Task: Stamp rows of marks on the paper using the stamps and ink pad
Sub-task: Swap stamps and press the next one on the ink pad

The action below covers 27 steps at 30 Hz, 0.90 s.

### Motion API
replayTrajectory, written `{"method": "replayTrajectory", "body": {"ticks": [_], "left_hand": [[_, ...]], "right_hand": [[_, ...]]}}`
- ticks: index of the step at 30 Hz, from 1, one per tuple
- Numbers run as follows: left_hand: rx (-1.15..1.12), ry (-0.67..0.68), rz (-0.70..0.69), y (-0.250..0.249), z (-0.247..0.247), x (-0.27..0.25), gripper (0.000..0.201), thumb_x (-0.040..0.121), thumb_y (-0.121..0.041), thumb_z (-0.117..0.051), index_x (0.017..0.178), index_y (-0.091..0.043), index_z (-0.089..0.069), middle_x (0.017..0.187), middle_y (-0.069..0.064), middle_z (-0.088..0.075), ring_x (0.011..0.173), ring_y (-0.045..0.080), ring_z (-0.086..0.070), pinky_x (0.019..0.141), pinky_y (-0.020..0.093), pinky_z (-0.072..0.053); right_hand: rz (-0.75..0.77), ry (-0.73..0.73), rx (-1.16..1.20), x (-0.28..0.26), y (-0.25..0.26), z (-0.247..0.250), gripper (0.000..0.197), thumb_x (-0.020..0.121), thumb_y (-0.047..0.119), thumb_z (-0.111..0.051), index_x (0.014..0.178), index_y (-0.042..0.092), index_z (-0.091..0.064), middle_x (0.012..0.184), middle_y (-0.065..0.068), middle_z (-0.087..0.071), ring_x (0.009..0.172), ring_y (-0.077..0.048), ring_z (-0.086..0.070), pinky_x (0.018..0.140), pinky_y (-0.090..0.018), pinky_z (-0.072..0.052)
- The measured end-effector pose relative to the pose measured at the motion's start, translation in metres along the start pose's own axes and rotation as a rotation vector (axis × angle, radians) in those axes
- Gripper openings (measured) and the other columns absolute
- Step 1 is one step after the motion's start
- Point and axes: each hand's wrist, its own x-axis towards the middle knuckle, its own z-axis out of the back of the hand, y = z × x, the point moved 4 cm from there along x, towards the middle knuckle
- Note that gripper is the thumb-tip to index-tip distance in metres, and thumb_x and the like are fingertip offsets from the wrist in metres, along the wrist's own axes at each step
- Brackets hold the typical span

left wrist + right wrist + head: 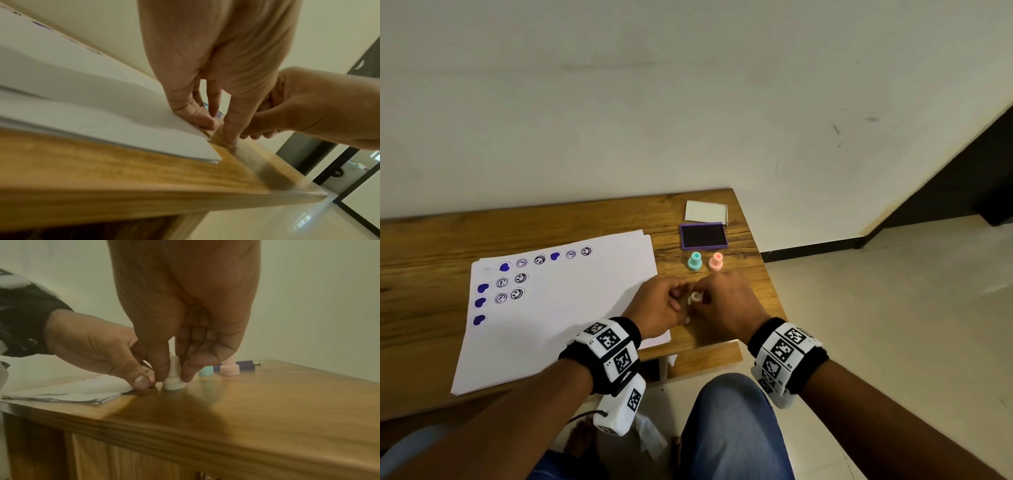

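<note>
A small white stamp [695, 297] [174, 378] stands upright on the wooden table [431, 246], just right of the paper [571, 308]. My right hand [705, 295] [174, 370] pinches its stem from above between thumb and fingers. My left hand [676, 298] [218, 126] sits close beside it, fingers loosely curled. Its thumb [141, 381] rests on the table at the paper's edge [82, 389], and it grips nothing that I can see. The paper carries purple hearts and round face marks [517, 277] in rows at its upper left. The ink pad [703, 236] lies open further back.
A teal stamp [694, 262] and a pink stamp [716, 262] stand side by side between my hands and the ink pad. A white rectangular lid or card [706, 211] lies behind the pad. The table's right edge [767, 274] is close, with my knee [732, 428] below.
</note>
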Motion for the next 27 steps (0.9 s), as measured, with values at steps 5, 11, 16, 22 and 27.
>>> {"method": "replayTrajectory", "body": {"ticks": [5,11,16,22,27], "left_hand": [[-0.051,0.016,-0.024,-0.004,0.009,0.001,0.055,0.075,0.006,-0.072,0.125,-0.014,-0.06,0.108,0.005,-0.065,0.086,0.024,-0.066,0.079,0.031,-0.057],[-0.032,-0.08,-0.039,0.004,0.029,0.008,0.039,0.08,-0.008,-0.073,0.116,-0.021,-0.065,0.099,-0.001,-0.063,0.082,0.016,-0.064,0.064,0.012,-0.049],[-0.052,-0.126,-0.026,0.009,0.032,0.006,0.021,0.086,-0.013,-0.069,0.105,-0.02,-0.069,0.091,-0.006,-0.067,0.081,0.007,-0.063,0.069,0.015,-0.05],[-0.098,-0.201,-0.01,0.012,0.032,0.003,0.021,0.087,-0.015,-0.068,0.107,-0.019,-0.069,0.099,-0.001,-0.068,0.085,0.007,-0.061,0.071,0.015,-0.048],[-0.33,-0.183,0.008,0.004,0.032,-0.003,0.051,0.086,-0.02,-0.07,0.134,-0.024,-0.054,0.117,-0.008,-0.063,0.1,0.01,-0.064,0.081,0.02,-0.051]], "right_hand": [[-0.045,-0.004,0.093,-0.004,-0.005,0.015,0.034,0.085,0.038,-0.074,0.113,0.02,-0.071,0.09,0.001,-0.073,0.071,-0.007,-0.055,0.065,-0.018,-0.04],[-0.116,-0.126,0.165,0.03,-0.011,0.058,0.036,0.085,0.038,-0.075,0.116,0.02,-0.072,0.103,0.002,-0.075,0.088,-0.008,-0.065,0.077,-0.021,-0.05],[-0.065,-0.005,-0.101,0.068,-0.002,0.041,0.036,0.083,0.028,-0.075,0.118,0.018,-0.072,0.118,-0.005,-0.071,0.107,-0.022,-0.065,0.089,-0.033,-0.054],[-0.064,0.009,-0.111,0.069,0.006,0.029,0.021,0.088,0.016,-0.068,0.108,0.011,-0.073,0.112,-0.01,-0.071,0.104,-0.027,-0.066,0.089,-0.035,-0.056],[-0.104,-0.107,0.363,0.052,0.002,0.05,0.017,0.084,0.028,-0.077,0.094,0.015,-0.08,0.089,0.001,-0.076,0.084,-0.013,-0.069,0.079,-0.034,-0.059]]}}
